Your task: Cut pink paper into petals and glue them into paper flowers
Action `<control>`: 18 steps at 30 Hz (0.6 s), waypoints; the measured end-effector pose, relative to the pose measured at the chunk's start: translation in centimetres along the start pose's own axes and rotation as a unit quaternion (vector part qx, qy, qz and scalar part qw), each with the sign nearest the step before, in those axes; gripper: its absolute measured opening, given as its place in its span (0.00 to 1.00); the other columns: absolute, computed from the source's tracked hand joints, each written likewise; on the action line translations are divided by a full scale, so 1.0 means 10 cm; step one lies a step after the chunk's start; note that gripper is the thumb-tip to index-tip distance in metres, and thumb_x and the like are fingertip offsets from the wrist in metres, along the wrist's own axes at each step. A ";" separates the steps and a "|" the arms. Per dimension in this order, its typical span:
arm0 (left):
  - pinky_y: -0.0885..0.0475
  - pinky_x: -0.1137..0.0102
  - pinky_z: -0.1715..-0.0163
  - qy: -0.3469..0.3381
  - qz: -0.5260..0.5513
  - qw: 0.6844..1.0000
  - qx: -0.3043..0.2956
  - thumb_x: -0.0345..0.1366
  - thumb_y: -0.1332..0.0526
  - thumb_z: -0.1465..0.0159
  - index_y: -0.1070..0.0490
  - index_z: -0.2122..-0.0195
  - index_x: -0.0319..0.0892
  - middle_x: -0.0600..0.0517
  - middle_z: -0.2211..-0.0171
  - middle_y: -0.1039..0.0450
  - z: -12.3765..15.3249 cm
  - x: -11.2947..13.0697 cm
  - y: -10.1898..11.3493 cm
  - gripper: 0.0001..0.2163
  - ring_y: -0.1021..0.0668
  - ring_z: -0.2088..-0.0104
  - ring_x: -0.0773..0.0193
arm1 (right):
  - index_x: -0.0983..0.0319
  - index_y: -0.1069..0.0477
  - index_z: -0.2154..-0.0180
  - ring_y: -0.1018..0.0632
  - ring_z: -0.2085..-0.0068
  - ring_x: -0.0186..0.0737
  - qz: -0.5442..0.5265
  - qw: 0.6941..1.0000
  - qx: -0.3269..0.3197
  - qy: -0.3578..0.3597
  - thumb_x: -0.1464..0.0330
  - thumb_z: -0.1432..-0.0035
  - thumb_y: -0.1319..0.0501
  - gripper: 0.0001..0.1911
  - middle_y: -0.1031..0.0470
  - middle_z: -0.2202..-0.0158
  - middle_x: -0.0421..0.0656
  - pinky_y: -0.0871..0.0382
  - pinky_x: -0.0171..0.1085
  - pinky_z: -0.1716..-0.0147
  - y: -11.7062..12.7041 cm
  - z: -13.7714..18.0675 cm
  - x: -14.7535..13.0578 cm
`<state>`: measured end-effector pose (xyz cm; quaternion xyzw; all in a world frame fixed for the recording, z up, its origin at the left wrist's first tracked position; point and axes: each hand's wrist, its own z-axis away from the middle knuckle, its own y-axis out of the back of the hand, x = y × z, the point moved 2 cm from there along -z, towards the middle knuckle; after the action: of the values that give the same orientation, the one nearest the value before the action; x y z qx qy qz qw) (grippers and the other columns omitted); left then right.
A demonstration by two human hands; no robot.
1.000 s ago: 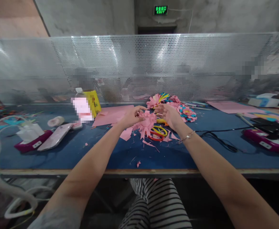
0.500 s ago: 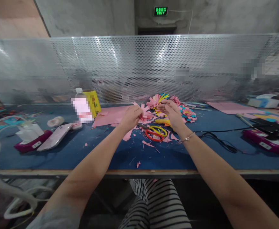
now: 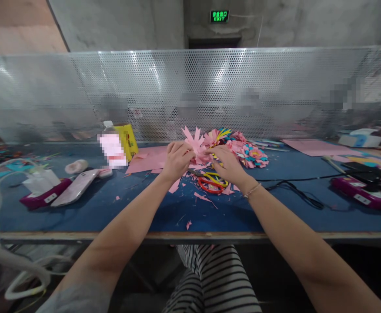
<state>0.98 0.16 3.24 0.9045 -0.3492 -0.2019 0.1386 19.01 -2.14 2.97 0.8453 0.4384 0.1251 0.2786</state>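
Note:
A pink paper flower [image 3: 195, 145] with long cut strips for petals stands up between my two hands, just above the blue table. My left hand [image 3: 178, 160] is closed on its left side, fingers pinched at the base. My right hand [image 3: 228, 165] reaches in from the right, its curled fingertips on the flower's right edge; the exact grip is partly hidden. Below them lie scissors [image 3: 210, 184] with red and yellow handles, among pink paper scraps [image 3: 202, 197]. Close behind my right hand sits a bunch of pink, blue and yellow paper flowers [image 3: 252, 154].
Pink paper sheets [image 3: 151, 158] lie to the left, beside a bottle [image 3: 112, 150] and a yellow packet [image 3: 129, 141]. A phone [image 3: 76, 187] leans on a purple power strip [image 3: 47, 193]. Another power strip [image 3: 362, 191] and a black cable [image 3: 303, 195] lie right. A perforated metal screen [image 3: 190, 87] stands behind.
My right hand has moved left and down to the pink flower, its fingers curling in. The flower has risen and turned, so its strips now point upward.

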 end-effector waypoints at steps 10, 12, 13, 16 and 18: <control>0.44 0.62 0.59 0.045 -0.003 0.999 0.000 0.25 0.47 0.45 0.31 0.75 0.45 0.51 0.68 0.30 0.00 -0.01 -0.02 0.09 0.34 0.60 0.60 | 0.61 0.37 0.55 0.31 0.55 0.44 0.017 0.998 -0.040 0.037 0.76 0.49 0.51 0.18 0.30 0.58 0.47 0.40 0.47 0.54 -0.08 0.00 -0.03; 0.44 0.62 0.59 0.045 -0.001 0.999 0.004 0.25 0.46 0.45 0.31 0.75 0.45 0.51 0.69 0.30 -0.01 0.00 -0.02 0.09 0.34 0.61 0.61 | 0.61 0.37 0.55 0.31 0.55 0.44 0.013 0.998 -0.042 0.036 0.76 0.50 0.51 0.19 0.30 0.58 0.47 0.40 0.47 0.54 -0.08 0.00 -0.04; 0.43 0.62 0.59 0.043 0.001 0.999 0.005 0.25 0.46 0.45 0.31 0.75 0.45 0.51 0.69 0.30 -0.01 0.00 -0.01 0.09 0.34 0.61 0.61 | 0.61 0.37 0.54 0.31 0.55 0.44 0.010 0.998 -0.043 0.035 0.76 0.50 0.51 0.19 0.30 0.58 0.47 0.39 0.47 0.54 -0.08 0.00 -0.04; 0.44 0.62 0.60 0.040 0.008 0.999 0.007 0.25 0.47 0.45 0.31 0.74 0.45 0.51 0.70 0.30 -0.01 0.01 -0.01 0.09 0.34 0.61 0.61 | 0.61 0.37 0.54 0.31 0.56 0.43 0.002 0.999 -0.041 0.033 0.76 0.50 0.51 0.19 0.30 0.58 0.47 0.38 0.46 0.55 -0.08 0.00 -0.05; 0.44 0.62 0.59 0.046 0.010 0.999 0.001 0.25 0.47 0.45 0.30 0.74 0.45 0.51 0.70 0.30 -0.01 0.01 -0.01 0.09 0.34 0.61 0.61 | 0.61 0.37 0.55 0.32 0.56 0.44 -0.001 0.999 -0.040 0.029 0.76 0.49 0.51 0.19 0.30 0.58 0.47 0.38 0.47 0.54 -0.08 0.01 -0.06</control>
<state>1.14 0.22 3.22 0.9094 -0.3520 -0.1578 0.1556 18.17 -2.24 2.47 0.8293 0.4414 0.1666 0.2995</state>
